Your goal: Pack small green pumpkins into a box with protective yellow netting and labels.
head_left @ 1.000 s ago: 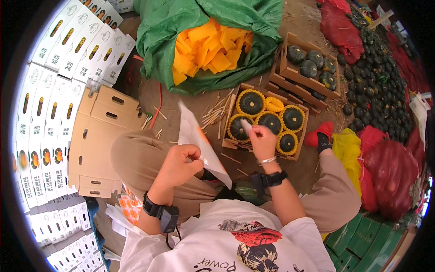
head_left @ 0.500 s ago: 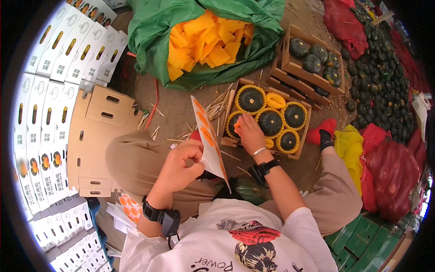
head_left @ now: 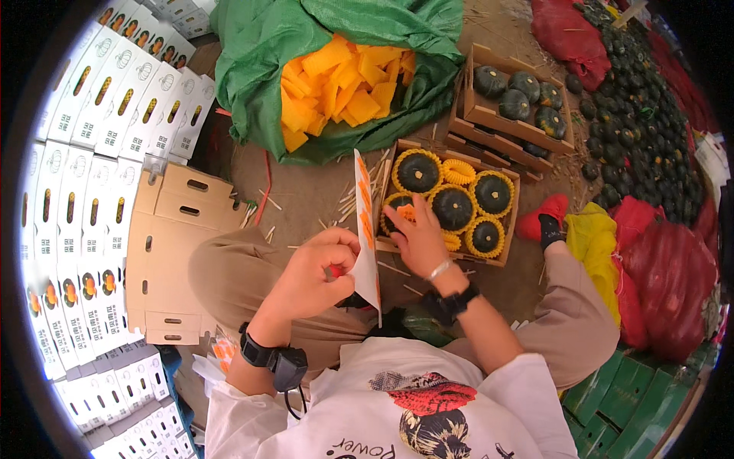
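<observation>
My left hand (head_left: 321, 268) pinches a white sheet of orange stickers (head_left: 365, 229), held upright on edge between my knees. To its right, my right hand (head_left: 419, 243) reaches over the near-left pumpkin (head_left: 393, 223) in an open cardboard box (head_left: 459, 255). Its fingers are spread, and an orange sticker (head_left: 407, 213) shows between them, against that pumpkin; whether it sticks to the pumpkin or a finger I cannot tell. Several dark green pumpkins (head_left: 453, 208) sit in the box, each ringed by a yellow foam net (head_left: 459, 171).
Beyond the box, a green sack (head_left: 252, 92) lies open on orange foam nets (head_left: 336, 84). More boxed pumpkins (head_left: 524, 96) are stacked at far right, near a heap of loose pumpkins (head_left: 631, 122). White cartons (head_left: 84, 191) and flattened cardboard (head_left: 172, 245) stand left; red net sacks (head_left: 661, 279) lie right.
My right hand has gone from pinching the orange sticker to spreading its fingers over the same pumpkin. The sticker sheet has turned more edge-on and moved slightly right with my left hand.
</observation>
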A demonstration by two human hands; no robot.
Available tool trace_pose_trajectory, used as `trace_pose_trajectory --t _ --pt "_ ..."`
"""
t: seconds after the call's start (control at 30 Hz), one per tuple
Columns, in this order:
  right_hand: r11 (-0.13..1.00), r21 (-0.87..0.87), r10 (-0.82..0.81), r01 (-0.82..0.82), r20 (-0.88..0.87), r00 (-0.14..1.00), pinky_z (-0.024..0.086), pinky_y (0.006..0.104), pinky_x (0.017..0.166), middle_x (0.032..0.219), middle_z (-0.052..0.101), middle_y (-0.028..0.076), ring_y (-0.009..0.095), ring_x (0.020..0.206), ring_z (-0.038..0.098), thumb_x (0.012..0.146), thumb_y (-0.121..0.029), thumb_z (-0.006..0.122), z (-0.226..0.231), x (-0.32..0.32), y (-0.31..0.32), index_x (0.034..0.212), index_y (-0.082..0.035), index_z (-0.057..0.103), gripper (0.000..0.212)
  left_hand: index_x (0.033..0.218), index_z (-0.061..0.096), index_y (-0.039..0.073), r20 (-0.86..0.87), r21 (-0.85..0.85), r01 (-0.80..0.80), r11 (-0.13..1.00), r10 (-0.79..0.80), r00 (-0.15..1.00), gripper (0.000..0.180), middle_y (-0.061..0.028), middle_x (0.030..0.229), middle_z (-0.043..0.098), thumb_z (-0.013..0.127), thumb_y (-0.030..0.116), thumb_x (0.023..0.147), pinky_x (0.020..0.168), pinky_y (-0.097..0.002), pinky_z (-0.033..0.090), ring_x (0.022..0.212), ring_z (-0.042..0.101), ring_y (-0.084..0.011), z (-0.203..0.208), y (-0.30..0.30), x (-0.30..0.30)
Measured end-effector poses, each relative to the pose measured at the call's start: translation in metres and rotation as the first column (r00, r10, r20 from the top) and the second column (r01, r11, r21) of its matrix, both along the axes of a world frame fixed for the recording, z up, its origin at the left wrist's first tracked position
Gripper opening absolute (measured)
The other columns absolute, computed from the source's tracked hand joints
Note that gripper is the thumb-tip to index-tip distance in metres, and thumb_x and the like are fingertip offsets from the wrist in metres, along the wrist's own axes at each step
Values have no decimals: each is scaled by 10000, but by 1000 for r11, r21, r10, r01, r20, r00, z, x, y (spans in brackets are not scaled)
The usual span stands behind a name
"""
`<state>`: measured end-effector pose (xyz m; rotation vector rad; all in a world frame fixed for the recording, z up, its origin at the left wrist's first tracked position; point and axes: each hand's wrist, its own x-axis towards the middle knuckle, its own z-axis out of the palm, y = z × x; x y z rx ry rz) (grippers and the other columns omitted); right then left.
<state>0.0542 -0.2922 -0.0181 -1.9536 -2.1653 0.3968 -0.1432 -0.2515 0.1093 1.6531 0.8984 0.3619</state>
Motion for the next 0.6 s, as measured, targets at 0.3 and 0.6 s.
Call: trace_pose_trajectory --t 0.3,0.6 --pt "935 -324 -332 -145 -943 -35 465 203 635 826 631 72 77 699 572 762 -124 638 49 -24 -17 968 38 596 265 596 517 10 515 -377 55 924 160 842 91 -278 1158 464 602 37 614 898 -391 365 1027 506 -317 -25 -9 -15" --pt "758 350 -314 551 -545 777 473 298 522 733 625 115 208 588 599 683 -94 600 2 35 51 685 -33 602 60 626 553 -18 442 -457 -236 858 448 777 59 -249 1115 511 590 18 596 801 -334 420 959 550 -266 -35 -1 -15"
